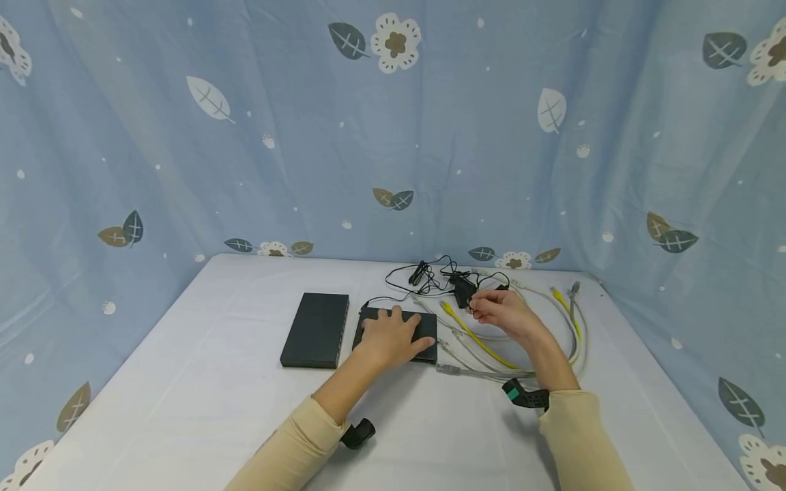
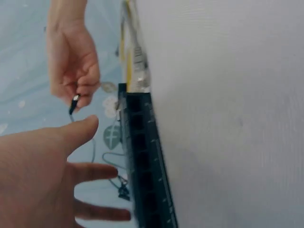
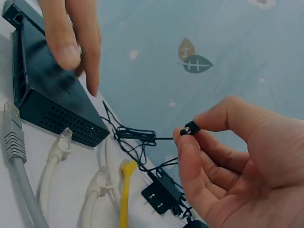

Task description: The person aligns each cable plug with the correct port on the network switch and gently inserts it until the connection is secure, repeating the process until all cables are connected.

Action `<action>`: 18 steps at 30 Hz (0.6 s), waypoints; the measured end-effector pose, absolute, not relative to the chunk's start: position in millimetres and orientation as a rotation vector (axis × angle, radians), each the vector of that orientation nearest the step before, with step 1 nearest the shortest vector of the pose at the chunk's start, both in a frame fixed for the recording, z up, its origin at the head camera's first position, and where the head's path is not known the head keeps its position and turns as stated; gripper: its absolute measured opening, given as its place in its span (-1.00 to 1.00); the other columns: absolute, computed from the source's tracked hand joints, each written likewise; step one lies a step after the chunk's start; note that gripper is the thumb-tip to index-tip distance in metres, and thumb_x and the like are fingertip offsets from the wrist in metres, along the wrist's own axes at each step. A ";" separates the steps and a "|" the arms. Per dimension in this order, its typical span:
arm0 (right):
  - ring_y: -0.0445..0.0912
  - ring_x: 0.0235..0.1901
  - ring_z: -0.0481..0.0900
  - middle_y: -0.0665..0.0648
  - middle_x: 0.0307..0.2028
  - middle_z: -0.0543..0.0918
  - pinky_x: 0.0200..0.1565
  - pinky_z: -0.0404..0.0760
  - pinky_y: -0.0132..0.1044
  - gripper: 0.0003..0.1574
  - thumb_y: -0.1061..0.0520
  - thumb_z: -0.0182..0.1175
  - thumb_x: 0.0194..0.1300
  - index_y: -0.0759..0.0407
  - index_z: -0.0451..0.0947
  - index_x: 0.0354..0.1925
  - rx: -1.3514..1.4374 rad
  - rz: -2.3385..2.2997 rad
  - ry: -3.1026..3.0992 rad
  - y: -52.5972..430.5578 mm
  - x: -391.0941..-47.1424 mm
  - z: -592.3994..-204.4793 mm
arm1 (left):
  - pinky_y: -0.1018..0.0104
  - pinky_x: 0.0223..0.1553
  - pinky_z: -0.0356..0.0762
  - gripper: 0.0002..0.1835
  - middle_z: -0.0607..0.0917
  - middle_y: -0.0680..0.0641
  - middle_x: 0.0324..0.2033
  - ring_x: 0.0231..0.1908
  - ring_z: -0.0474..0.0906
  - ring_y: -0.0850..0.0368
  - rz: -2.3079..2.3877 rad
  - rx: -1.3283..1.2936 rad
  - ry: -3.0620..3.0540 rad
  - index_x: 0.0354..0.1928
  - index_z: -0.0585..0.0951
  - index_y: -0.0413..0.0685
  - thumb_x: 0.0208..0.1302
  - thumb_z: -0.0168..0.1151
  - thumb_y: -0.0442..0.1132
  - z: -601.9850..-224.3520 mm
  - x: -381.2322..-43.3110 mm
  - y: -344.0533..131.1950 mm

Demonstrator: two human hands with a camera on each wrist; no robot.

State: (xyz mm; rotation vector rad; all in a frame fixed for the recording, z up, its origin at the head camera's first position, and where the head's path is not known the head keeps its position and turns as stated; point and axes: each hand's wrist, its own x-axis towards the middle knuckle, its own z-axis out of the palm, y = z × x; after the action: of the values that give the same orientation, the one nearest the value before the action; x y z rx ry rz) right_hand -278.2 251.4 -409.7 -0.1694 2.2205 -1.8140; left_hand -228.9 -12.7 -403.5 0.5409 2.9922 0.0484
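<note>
A black network switch (image 1: 428, 329) lies on the white table, with my left hand (image 1: 388, 339) over its top, fingers spread. In the left wrist view, a row of ports shows along the edge of the switch (image 2: 145, 161); whether the fingers touch it, I cannot tell. To the right, my right hand (image 1: 505, 314) is raised above the cables and pinches a small black barrel power plug (image 3: 190, 128) between thumb and index finger. A thin black cord trails from the plug. Behind that hand lies a black power adapter (image 3: 160, 194) with its prongs showing.
A second black switch (image 1: 316, 331) lies left of the first. Grey and white network cables (image 1: 580, 341) and a yellow one (image 1: 473, 335) coil at the right. Tangled black cords (image 1: 424, 274) lie near the back edge, before a blue patterned curtain (image 1: 307, 136).
</note>
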 end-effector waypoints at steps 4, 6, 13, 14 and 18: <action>-0.21 -0.32 0.63 0.05 -0.25 0.64 -0.18 0.67 -0.35 -0.46 0.17 0.10 0.43 0.50 0.28 0.21 -0.183 -1.795 2.232 248.3 -278.5 -410.8 | -0.33 0.02 0.50 -0.16 0.34 -0.23 0.39 0.30 0.34 -0.39 -0.064 0.424 3.018 0.48 0.25 0.35 0.27 -0.26 0.55 -407.4 -231.2 -1.4; -0.18 -0.35 0.63 0.08 -0.26 0.65 -0.19 0.68 -0.31 -0.44 0.20 0.08 0.43 0.40 0.24 0.29 -0.211 -1.789 2.234 247.1 -278.8 -411.4 | -0.34 0.00 0.51 -0.11 0.35 -0.26 0.38 0.31 0.32 -0.42 -0.087 0.376 3.023 0.50 0.22 0.36 0.21 -0.26 0.60 -407.9 -231.5 4.1; -0.13 -0.39 0.62 0.19 -0.20 0.60 -0.16 0.69 -0.19 -0.47 0.16 0.03 0.48 0.19 0.36 0.36 -0.287 -1.757 2.217 243.9 -278.1 -412.2 | -0.42 -0.05 0.51 0.02 0.31 -0.32 0.40 0.35 0.24 -0.47 -0.178 0.264 3.035 0.52 0.14 0.39 0.07 -0.27 0.70 -409.7 -230.8 19.2; -0.14 -0.39 0.62 0.16 -0.21 0.59 -0.16 0.69 -0.19 -0.48 0.14 0.03 0.49 0.26 0.37 0.34 -0.284 -1.762 2.212 243.5 -277.8 -412.2 | -0.42 -0.05 0.50 0.01 0.31 -0.32 0.40 0.36 0.23 -0.46 -0.191 0.259 3.041 0.52 0.14 0.40 0.07 -0.26 0.70 -410.7 -230.2 20.1; -0.16 -0.35 0.65 0.11 -0.24 0.61 -0.13 0.70 -0.21 -0.44 0.08 0.04 0.51 0.46 0.38 0.26 -0.283 -1.803 2.188 242.2 -277.7 -411.8 | -0.44 -0.06 0.49 -0.03 0.31 -0.35 0.39 0.35 0.24 -0.47 -0.215 0.282 3.065 0.52 0.15 0.38 0.13 -0.20 0.65 -414.0 -228.3 20.1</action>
State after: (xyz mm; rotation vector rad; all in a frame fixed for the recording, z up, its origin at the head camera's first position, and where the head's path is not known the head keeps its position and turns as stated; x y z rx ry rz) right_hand -277.7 242.2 -411.8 -0.2826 2.1881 -1.8032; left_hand -228.3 20.1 -414.0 0.2817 3.0646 -0.2155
